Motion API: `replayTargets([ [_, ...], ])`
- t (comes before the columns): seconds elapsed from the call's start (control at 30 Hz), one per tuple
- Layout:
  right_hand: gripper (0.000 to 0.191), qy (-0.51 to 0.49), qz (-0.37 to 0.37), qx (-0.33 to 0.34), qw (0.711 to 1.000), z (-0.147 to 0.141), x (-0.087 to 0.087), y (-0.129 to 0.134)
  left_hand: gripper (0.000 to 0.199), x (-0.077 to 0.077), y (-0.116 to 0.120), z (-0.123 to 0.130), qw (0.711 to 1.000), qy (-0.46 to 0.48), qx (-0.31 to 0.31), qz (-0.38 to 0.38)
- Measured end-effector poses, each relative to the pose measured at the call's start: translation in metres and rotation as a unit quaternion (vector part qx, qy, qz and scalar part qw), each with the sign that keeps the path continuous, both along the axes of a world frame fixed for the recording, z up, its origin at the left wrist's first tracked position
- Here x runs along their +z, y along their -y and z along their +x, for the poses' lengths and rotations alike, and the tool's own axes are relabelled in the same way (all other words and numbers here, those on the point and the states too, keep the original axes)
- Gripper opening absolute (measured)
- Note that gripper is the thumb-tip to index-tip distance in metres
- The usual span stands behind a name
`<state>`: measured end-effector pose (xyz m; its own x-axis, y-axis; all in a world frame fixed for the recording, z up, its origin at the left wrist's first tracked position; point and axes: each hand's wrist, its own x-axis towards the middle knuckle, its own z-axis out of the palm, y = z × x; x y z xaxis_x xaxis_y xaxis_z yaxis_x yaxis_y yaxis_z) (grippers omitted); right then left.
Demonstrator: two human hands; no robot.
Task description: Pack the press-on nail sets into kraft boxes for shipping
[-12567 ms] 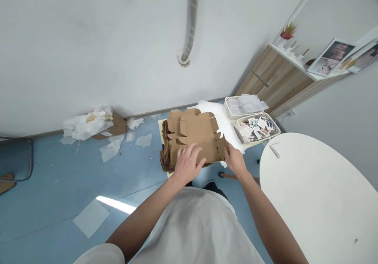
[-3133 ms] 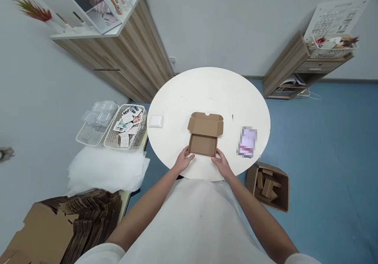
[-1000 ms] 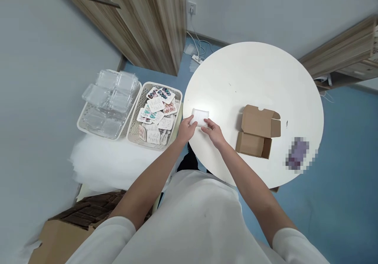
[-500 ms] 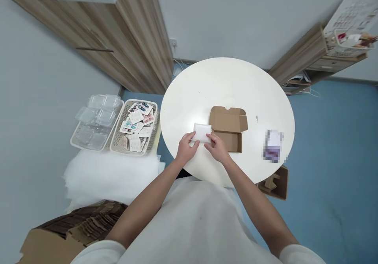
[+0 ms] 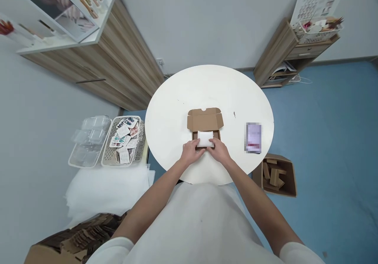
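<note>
An opened brown cardboard box (image 5: 206,121) lies on the white oval table (image 5: 212,86), its lid folded back away from me. Over the box's tray is a small white wrapped packet (image 5: 205,139). My left hand (image 5: 190,153) grips the packet's left edge, and my right hand (image 5: 219,150) grips its right edge, thumbs and fingers at the near corners. Whether the packet rests on the box's bottom cannot be made out.
A blurred purple item (image 5: 254,138) lies at the table's right. Left are a basket of carded items (image 5: 124,140), a basket of clear cases (image 5: 91,138), white sheets (image 5: 109,189) and stacked cardboard (image 5: 79,236). A carton (image 5: 279,175) of small boxes stands lower right.
The packet, held in both hands, has moved from beside the box's left side to over its tray. The whole view has shifted too.
</note>
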<state>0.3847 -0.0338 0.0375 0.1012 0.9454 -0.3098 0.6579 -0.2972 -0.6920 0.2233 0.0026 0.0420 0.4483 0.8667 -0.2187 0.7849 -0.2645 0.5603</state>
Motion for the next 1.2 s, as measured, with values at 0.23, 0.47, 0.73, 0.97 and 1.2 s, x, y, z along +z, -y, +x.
replayTargets([
  [0.23,0.038,0.104,-0.018,0.079,0.991,-0.004,-0.014,0.005,0.054,-0.002,0.011,0.009,0.992,-0.112,-0.054,0.019],
  [0.47,0.042,0.185,-0.015,0.124,0.975,-0.009,-0.019,0.008,0.056,-0.010,0.020,0.009,0.988,-0.128,-0.068,0.049],
  [0.73,0.051,0.184,0.007,0.145,0.972,-0.010,-0.019,0.017,0.062,-0.011,0.024,0.000,0.989,-0.114,-0.057,0.070],
  [0.97,0.050,0.056,0.086,0.116,0.988,-0.020,-0.015,0.047,0.061,-0.015,0.040,-0.027,0.994,-0.030,-0.023,0.102],
  [1.2,0.050,-0.050,0.108,-0.073,0.990,0.019,-0.006,0.019,0.068,-0.010,0.011,-0.039,0.990,0.070,0.125,0.009],
])
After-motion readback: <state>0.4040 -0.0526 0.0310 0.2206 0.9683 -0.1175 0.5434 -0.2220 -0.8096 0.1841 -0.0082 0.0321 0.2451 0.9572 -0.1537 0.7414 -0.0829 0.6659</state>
